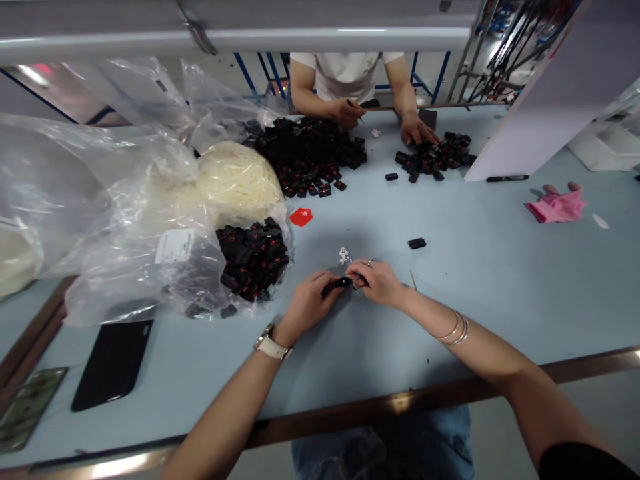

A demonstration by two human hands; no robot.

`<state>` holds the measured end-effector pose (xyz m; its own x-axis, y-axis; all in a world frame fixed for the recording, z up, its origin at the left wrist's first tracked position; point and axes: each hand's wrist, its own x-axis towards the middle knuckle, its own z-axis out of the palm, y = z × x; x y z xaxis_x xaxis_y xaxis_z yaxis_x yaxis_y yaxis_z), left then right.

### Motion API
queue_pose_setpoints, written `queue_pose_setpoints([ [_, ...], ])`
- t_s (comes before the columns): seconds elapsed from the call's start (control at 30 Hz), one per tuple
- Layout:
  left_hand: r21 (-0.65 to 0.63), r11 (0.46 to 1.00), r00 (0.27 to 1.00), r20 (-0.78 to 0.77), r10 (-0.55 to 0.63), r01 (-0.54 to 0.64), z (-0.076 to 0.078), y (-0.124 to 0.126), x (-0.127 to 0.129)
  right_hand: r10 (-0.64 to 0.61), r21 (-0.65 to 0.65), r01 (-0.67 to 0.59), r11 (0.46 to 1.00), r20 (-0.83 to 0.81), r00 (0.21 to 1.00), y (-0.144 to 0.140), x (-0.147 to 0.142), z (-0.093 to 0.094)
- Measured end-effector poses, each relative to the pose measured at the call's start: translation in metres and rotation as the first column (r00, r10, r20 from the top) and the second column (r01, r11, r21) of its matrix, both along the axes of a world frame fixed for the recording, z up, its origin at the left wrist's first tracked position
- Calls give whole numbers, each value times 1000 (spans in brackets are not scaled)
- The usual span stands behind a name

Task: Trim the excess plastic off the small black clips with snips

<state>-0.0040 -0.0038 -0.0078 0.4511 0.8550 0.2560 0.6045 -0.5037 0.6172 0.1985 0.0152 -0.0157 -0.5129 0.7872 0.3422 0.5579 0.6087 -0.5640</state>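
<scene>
My left hand (314, 299) is closed around a small black plastic part (336, 285), holding it just above the table. My right hand (376, 283) meets it from the other side, fingers pinched on something dark and thin whose kind I cannot make out. Just beyond my fingertips lies a little pile of tiny white pieces (344, 254). One black block (417, 243) rests alone to the right of the pile. Left of my hands, many black blocks with red marks (254, 259) spill from a clear plastic bag (125, 247).
Across the blue table (500, 280) a co-worker's hands (419, 129) handle black parts beside a large black heap (310, 150). A red tag (301, 217), pink glove (557, 204), black pen (507, 179) and dark phone-like slab (114, 363) lie about. A white panel (545, 100) stands at right.
</scene>
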Motion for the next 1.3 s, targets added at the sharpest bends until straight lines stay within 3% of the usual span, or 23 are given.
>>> queue_pose_setpoints([
  [0.33, 29, 999, 1000, 7, -16, 16, -3, 1, -1, 63, 152, -80, 985, 112, 992, -3, 0, -1],
  [0.57, 38, 999, 1000, 5, -8, 8, -6, 1, -1, 64, 192, -92, 977, 147, 987, -4, 0, -2],
  [0.97, 12, 1000, 1000, -13, -5, 5, -3, 0, 0, 150, 121, -161, 980, 92, 984, -2, 3, 0],
  [1.3, -23, 999, 999, -38, 23, -24, 1, -1, 0, 87, 43, -86, 995, -21, 996, -3, 2, -4],
])
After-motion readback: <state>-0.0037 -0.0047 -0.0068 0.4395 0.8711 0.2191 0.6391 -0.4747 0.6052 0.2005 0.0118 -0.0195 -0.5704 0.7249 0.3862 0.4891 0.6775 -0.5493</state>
